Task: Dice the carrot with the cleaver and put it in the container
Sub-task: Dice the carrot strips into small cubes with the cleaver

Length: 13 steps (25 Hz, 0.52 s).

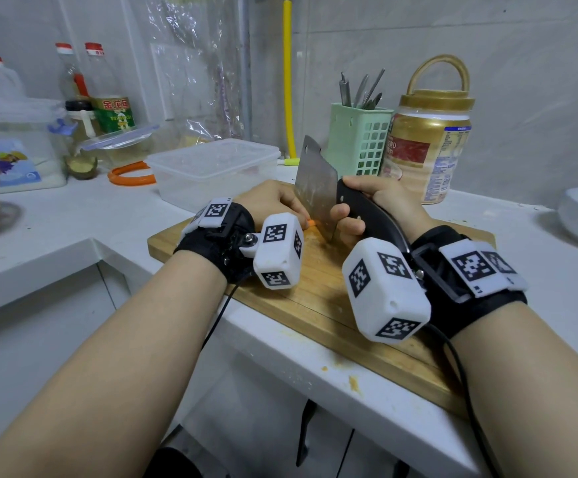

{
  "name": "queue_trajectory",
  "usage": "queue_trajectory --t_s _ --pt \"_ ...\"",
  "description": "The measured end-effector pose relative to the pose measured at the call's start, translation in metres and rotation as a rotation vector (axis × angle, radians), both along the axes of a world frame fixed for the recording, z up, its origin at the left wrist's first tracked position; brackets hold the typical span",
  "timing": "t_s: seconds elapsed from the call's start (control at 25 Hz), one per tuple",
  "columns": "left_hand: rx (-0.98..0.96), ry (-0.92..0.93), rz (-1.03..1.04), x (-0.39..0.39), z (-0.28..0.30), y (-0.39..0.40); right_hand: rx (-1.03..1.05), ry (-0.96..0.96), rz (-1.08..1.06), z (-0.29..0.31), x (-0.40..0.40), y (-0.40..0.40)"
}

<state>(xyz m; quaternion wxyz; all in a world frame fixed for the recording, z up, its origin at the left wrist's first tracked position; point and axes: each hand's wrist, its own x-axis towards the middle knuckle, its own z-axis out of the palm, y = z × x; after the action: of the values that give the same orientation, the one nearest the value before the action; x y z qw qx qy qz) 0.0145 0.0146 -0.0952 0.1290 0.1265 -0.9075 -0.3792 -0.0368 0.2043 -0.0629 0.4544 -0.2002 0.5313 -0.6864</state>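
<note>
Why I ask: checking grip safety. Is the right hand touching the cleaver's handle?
Touching. The head view shows the right hand with fingers curled round the black handle of the cleaver, no gap visible.

Pale grey tiled walls meet in a corner behind the white stone worktop. A bright yellow vertical pipe runs down that corner (crinkled clear plastic sheeting hangs just left of it). White cabinet fronts sit below the worktop.

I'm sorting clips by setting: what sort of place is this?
Most likely a home kitchen: a wooden cutting board on a white counter, bottles of cooking oil, and a green plastic utensil holder.
</note>
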Motion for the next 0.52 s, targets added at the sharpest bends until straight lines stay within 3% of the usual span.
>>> queue_trajectory --t_s 0.52 --pt "-0.005 -0.022 0.014 0.0014 0.0012 0.0021 0.01 0.002 -0.009 0.0005 -0.0006 0.0014"
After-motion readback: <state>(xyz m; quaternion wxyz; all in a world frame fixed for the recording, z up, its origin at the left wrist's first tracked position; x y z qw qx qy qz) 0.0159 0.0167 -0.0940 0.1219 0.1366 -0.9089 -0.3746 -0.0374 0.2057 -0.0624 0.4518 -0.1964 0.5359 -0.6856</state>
